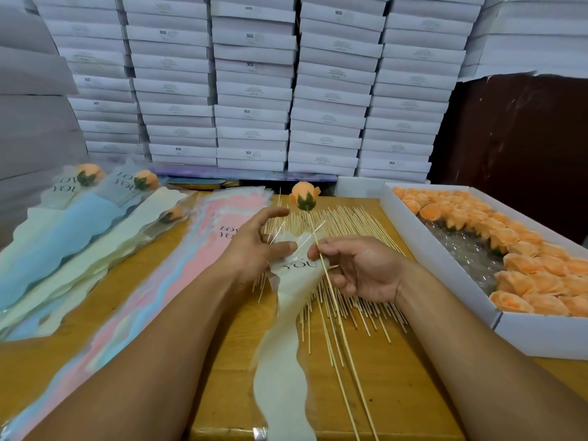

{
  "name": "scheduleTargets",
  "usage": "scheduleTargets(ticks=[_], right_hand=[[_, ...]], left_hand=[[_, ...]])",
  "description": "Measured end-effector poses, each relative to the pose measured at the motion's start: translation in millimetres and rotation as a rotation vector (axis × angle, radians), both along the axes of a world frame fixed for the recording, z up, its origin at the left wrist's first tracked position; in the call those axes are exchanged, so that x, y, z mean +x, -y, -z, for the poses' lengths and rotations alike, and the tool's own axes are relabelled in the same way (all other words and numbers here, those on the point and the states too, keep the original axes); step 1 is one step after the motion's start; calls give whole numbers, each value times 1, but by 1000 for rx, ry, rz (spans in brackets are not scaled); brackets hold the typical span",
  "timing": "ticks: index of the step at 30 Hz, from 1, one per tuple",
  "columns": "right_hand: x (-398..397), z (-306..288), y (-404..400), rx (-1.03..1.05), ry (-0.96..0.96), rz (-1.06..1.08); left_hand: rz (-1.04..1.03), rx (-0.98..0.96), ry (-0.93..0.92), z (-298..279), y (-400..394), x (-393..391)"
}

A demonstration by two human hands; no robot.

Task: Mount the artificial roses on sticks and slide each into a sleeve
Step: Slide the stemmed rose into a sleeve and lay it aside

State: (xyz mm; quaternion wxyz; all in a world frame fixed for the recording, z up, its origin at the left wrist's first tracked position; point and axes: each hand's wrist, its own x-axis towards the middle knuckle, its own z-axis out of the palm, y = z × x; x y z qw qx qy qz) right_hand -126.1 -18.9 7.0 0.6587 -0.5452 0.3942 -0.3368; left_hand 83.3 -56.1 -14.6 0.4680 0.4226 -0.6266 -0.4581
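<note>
the right hand [359,270] is pinching a thin bamboo stick [324,268] between thumb and fingertips, its other fingers loosely curled, and the stick is carrying a peach artificial rose [303,195] with a green calyx at its far end, raised above the loose sticks [350,224]. the left hand [254,249] is holding the mouth of a cream sleeve [286,313] with its thumb against the clear film, its other fingers spread and half-open; the stick is lying just beside that mouth, not yet plainly inside, so the sliding-in looks to be the step in hand. the rose is probably very light and soft, easily crushed, so taking hold along the stick below the calyx seems safest; the stick is stiff but slender and likely to snap if bent. the sleeve is limp, glossy and slippery-looking, with a wavy edge and printed lettering, and will likely need its mouth kept open. to the left, pastel empty sleeves [203,243] are fanning across the wooden tabletop [397,393], with finished sleeved roses [95,198] beyond them. to the right, a white tray box [445,281] is holding rows of peach rose heads [525,259]. stacked white boxes [254,90] are filling the background.
</note>
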Motion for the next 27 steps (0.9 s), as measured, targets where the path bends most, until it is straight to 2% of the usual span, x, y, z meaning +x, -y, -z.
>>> scheduleTargets(ticks=[5, 11, 15, 22, 27], right_hand=[[1, -1, -1, 1, 7, 17], [0, -1, -1, 8, 26, 22], [0, 0, 0, 18, 35, 20], [2, 1, 0, 26, 30, 23], [3, 1, 0, 27, 31, 29]], left_hand=[[-20, -57, 141, 3, 4, 2], [-82, -108, 188, 9, 10, 3], [-175, -129, 136, 11, 12, 2], [-172, -232, 172, 9, 10, 5], [-139, -284, 303, 12, 12, 3]])
